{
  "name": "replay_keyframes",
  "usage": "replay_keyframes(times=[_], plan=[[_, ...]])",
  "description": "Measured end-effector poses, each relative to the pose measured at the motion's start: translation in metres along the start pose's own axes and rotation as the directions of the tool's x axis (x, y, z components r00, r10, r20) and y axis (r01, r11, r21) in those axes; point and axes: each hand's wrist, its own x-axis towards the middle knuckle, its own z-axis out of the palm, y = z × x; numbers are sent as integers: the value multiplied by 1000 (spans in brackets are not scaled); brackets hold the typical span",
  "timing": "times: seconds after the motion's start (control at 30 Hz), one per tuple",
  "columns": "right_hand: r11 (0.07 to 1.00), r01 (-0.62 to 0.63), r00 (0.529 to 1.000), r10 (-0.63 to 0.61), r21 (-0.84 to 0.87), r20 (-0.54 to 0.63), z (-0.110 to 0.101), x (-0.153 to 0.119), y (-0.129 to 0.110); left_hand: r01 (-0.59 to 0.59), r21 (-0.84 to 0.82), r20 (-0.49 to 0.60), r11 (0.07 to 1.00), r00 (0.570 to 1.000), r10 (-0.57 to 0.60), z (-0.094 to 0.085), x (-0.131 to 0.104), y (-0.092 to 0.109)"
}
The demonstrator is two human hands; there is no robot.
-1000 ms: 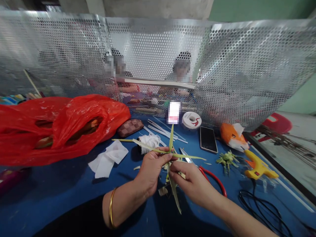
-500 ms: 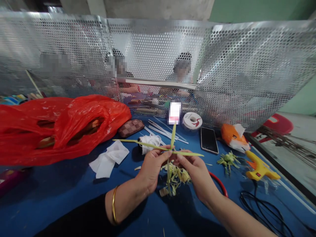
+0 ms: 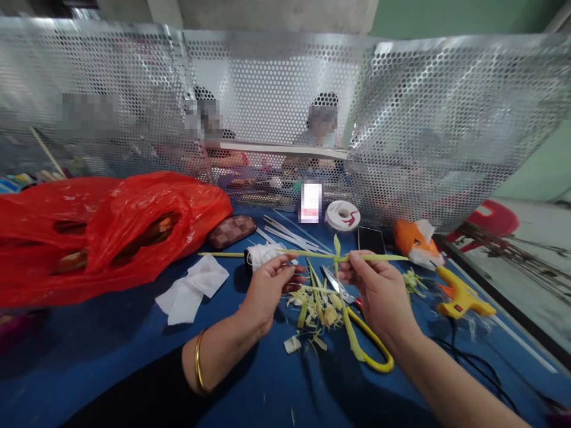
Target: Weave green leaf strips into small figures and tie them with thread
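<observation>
- Head view showed a crossed pair of green leaf strips [image 3: 312, 254] held above the blue worktop [image 3: 111, 345], with the crossing point at about 12 o'clock from the pile of leaf trimmings [image 3: 314, 306].
- These strips looked very light, thin and springy; I judged they would bend easily, crease if pinched hard and slip apart at the crossing, so the best hold was right at that crossing.
- Her right hand [image 3: 379, 291] was closed in a pinch on the strips near the crossing, palm down, wrist raised, forearm running in from 5 o'clock.
- Her left hand [image 3: 267, 285] sat at 9 o'clock of the crossing, fingers loosely curled and narrow under the long strip; whether it actually gripped the strip could not be told.
- Scissors [image 3: 357, 333] lay on the worktop beneath the right hand, and a yellow glue gun [image 3: 461, 297] rested at 3 o'clock.
- A spool of white thread [image 3: 261, 255] stood just beyond the left hand.
</observation>
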Motion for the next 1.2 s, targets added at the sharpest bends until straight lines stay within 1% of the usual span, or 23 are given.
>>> replay_keyframes(times=[0.07,0.13,0.17,0.3,0.47,0.53,0.57,0.6,0.63,0.67,0.7,0.73,0.77,0.8,0.83,0.87,0.9,0.93,0.97,1.0,1.07,1.13,1.2], plan=[[1000,-1,1000,1,17,10,2,-2,1,-8,-9,77,1000,997,9,0,-1,0],[1000,16,1000,-16,-1,25,4,-6,6,-9,-14,156,1000,988,11,3,-5,1],[999,33,999,-32,-25,33,5,-9,9,-11,-20,162,1000,987,14,5,-8,2],[983,112,990,-97,-145,104,8,-20,20,-75,4,117,997,990,74,13,-18,7],[959,147,981,-109,-244,161,13,-28,24,-96,7,71,995,993,95,15,-19,7],[950,138,976,-83,-279,200,14,-28,21,-90,-10,37,996,995,90,13,-17,7],[944,113,970,-38,-309,238,14,-27,18,-86,-21,25,996,996,87,12,-15,8],[930,82,955,30,-360,294,13,-27,14,-85,-31,12,996,996,86,10,-14,9],[900,54,927,116,-433,356,10,-26,9,-84,-35,-1,996,996,84,9,-12,10],[853,39,881,216,-520,421,8,-25,3,-79,-29,-15,996,997,78,8,-10,12],[787,62,822,308,-613,479,4,-25,-4,-72,-10,-25,997,997,72,6,-9,13],[715,111,762,384,-690,521,1,-25,-11,-62,15,-34,998,997,62,5,-7,14],[671,160,706,435,-724,559,-2,-26,-18,-48,40,-37,998,998,49,3,-6,15],[655,211,686,429,-725,588,-4,-26,-24,-34,63,-32,997,999,36,2,-5,16],[642,304,721,328,-704,610,-5,-27,-29,-25,80,-22,997,999,27,1,-5,16],[594,409,776,173,-693,606,-6,-27,-31,-23,91,-10,996,1000,24,1,-5,16],[517,505,802,16,-692,597,-6,-26,-32,-21,100,1,995,1000,21,1,-5,15],[421,576,800,-114,-701,589,-5,-25,-30,-16,112,12,994,1000,15,1,-5,15],[330,615,786,-184,-716,590,-4,-23,-26,-11,126,17,992,1000,9,1,-6,15],[264,632,774,-182,-729,606,-3,-21,-21,-6,140,16,990,1000,4,1,-7,15],[204,625,778,-77,-754,624,-1,-18,-10,3,161,2,987,1000,-3,2,-9,16],[197,610,781,14,-768,624,0,-18,-1,11,145,-19,989,1000,-8,3,-10,17],[205,599,788,23,-774,616,1,-19,6,13,88,-33,996,999,-10,4,-10,16]])
